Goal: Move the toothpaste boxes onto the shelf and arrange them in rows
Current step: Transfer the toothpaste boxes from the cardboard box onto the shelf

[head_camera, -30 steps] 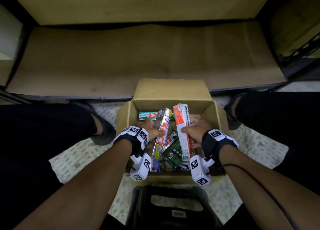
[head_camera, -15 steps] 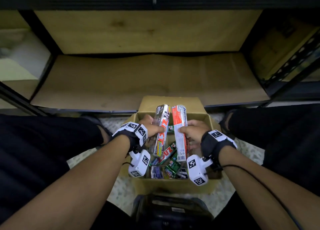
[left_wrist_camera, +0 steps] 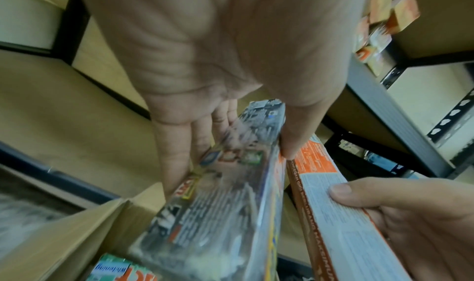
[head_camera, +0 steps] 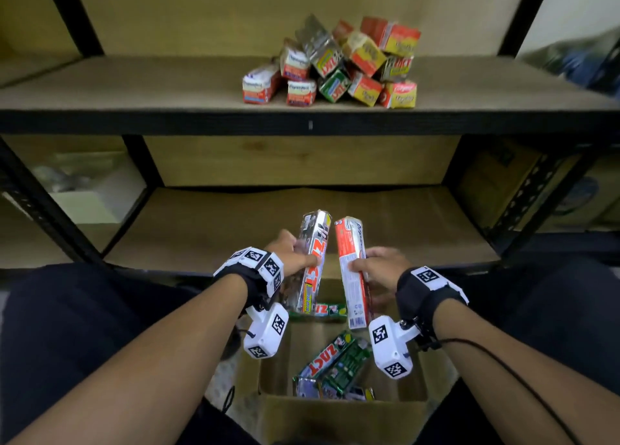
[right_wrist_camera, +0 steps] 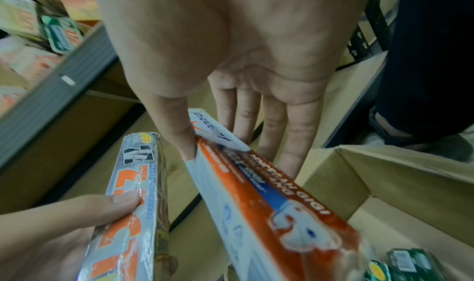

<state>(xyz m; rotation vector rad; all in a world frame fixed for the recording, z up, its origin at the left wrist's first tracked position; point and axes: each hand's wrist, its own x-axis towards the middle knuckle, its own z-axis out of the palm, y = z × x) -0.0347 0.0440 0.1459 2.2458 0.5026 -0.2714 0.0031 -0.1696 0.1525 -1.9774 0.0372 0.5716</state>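
My left hand (head_camera: 295, 256) grips a silver toothpaste box (head_camera: 312, 263) with orange lettering, thumb on one long edge and fingers on the far side (left_wrist_camera: 179, 163). My right hand (head_camera: 375, 266) grips an orange-and-white toothpaste box (head_camera: 350, 270) the same way (right_wrist_camera: 256, 184). Both boxes are held side by side, pointing up and away, above an open cardboard carton (head_camera: 335, 414) that holds several green and silver boxes (head_camera: 332, 360). On the upper shelf (head_camera: 134, 88) a loose pile of toothpaste boxes (head_camera: 339, 65) lies with ends toward me.
Black metal uprights (head_camera: 70, 11) frame the shelving. The lower shelf board (head_camera: 201, 229) lies just behind my hands. My dark-trousered legs (head_camera: 67, 327) flank the carton on both sides. Blurred items (head_camera: 570, 58) sit beyond the shelf's right post.
Both hands have lifted their boxes up out of the carton. The head view has tilted up, so the upper shelf with its pile of boxes has come into view.
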